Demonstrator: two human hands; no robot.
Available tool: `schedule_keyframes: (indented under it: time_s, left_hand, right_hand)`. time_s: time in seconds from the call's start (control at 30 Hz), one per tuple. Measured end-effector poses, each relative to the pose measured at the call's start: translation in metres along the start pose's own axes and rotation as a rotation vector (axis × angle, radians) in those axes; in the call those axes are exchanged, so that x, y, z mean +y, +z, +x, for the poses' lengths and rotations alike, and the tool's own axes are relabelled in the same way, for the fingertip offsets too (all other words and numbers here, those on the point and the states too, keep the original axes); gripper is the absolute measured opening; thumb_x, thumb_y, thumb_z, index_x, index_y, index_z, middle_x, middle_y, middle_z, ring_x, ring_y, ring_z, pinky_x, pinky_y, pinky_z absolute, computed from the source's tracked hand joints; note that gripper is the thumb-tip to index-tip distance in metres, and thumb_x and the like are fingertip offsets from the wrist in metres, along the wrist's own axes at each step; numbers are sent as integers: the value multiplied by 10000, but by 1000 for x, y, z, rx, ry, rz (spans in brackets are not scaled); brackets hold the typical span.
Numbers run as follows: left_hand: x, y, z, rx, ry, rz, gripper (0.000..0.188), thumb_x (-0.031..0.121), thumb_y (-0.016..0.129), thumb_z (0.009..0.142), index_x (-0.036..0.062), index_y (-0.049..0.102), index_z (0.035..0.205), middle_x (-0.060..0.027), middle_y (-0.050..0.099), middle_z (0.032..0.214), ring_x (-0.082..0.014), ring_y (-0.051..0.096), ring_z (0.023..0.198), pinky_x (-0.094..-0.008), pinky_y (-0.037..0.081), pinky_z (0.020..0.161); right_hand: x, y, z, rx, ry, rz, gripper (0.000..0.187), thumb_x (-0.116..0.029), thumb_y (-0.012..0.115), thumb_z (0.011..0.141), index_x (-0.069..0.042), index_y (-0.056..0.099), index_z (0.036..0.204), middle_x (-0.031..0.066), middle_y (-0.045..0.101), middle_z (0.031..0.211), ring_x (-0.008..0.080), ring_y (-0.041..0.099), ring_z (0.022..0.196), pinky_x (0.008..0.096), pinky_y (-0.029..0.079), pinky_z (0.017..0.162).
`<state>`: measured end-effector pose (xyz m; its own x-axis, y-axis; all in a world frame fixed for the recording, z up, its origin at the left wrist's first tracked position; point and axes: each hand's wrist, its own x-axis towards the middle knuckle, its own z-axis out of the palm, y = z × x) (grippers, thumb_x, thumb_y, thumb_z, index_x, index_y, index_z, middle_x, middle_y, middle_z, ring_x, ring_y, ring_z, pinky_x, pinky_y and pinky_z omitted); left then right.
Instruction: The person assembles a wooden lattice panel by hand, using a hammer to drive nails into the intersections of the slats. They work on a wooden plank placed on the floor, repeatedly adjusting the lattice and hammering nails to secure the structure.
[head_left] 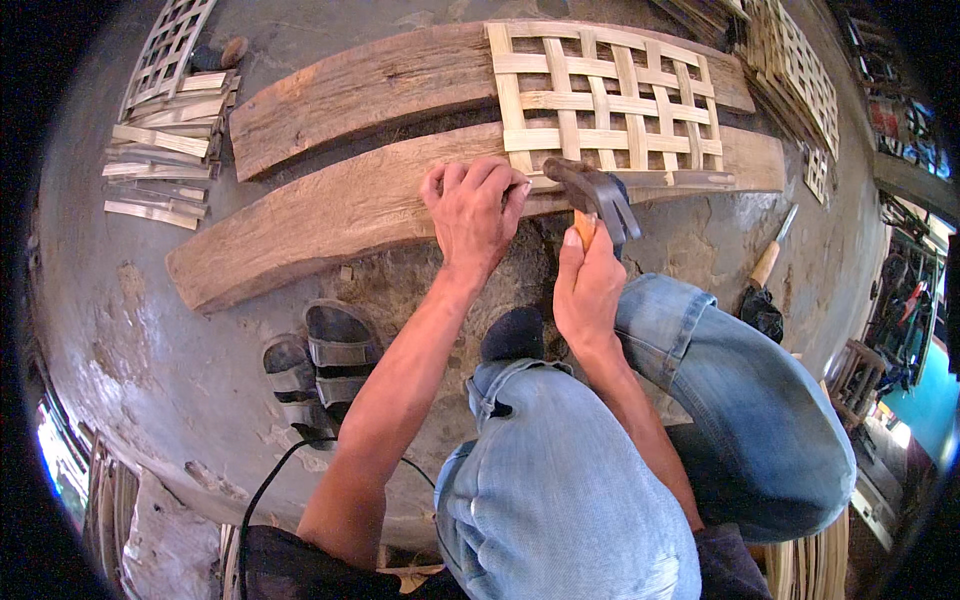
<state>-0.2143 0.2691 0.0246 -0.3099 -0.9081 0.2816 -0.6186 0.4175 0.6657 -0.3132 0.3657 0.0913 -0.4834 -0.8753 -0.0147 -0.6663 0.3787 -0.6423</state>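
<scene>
A woven lattice panel (612,100) of pale flat strips, bamboo by its look, lies across two thick wooden planks (330,210). Along its near edge runs a narrow strip (690,179). At the left end of that strip, my left hand (472,215) rests over the nearer plank, fingers curled and pressed together; what the fingertips hold is hidden. My right hand (590,285) is closed around the orange handle of a claw hammer (592,188). The hammer's dark head is over the strip, just right of my left fingers; whether it touches is unclear.
Loose split strips (165,160) are piled at the far left beside another lattice (168,55). More lattice panels (800,75) are stacked at the far right. A wooden-handled knife (770,260) lies right of my knee; sandals (340,350) and a black cable (265,485) are at left.
</scene>
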Motion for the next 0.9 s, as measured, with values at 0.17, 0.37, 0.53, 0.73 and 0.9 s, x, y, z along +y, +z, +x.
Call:
schedule_keyframes:
  time_s: [0.17,0.37,0.53,0.73,0.9]
  left_hand:
    - [-1,1,0,4,13,7,172,188,774,734,178,690,884,52,644,959,-198,564,937,-437,336,998]
    - [-3,2,-2,-4,-1,12,195,191,781,743,179,695,919,47,655,981,-208,579,957,-436,344,1003]
    - [-9,-11,2,-87,-25,-95,201,213,768,785,180,709,974,22,668,1016,-229,591,999,-430,385,979]
    - [-33,-30,6,-186,6,-55,187,249,745,824,192,724,1001,19,674,1059,-239,583,1036,-410,412,901]
    - [-36,-33,5,-167,56,-29,173,268,746,825,190,725,979,21,674,1035,-227,581,1020,-397,407,883]
  right_hand:
    - [2,4,-2,-32,22,-9,280,-181,545,997,39,549,1171,267,662,863,462,673,820,508,529,676]
    - [-1,1,1,-79,114,29,297,-207,540,999,55,593,1126,277,653,956,457,669,836,500,526,681]
    - [0,-10,-3,36,22,4,303,-217,540,1002,59,593,1116,279,653,880,460,662,793,494,516,659]
    - [7,-6,0,-49,41,21,243,-207,537,1008,25,534,1080,271,619,757,470,645,717,527,476,585]
    - [1,-3,6,-74,-2,29,207,-197,528,1012,8,508,1033,266,616,736,478,638,707,532,468,563]
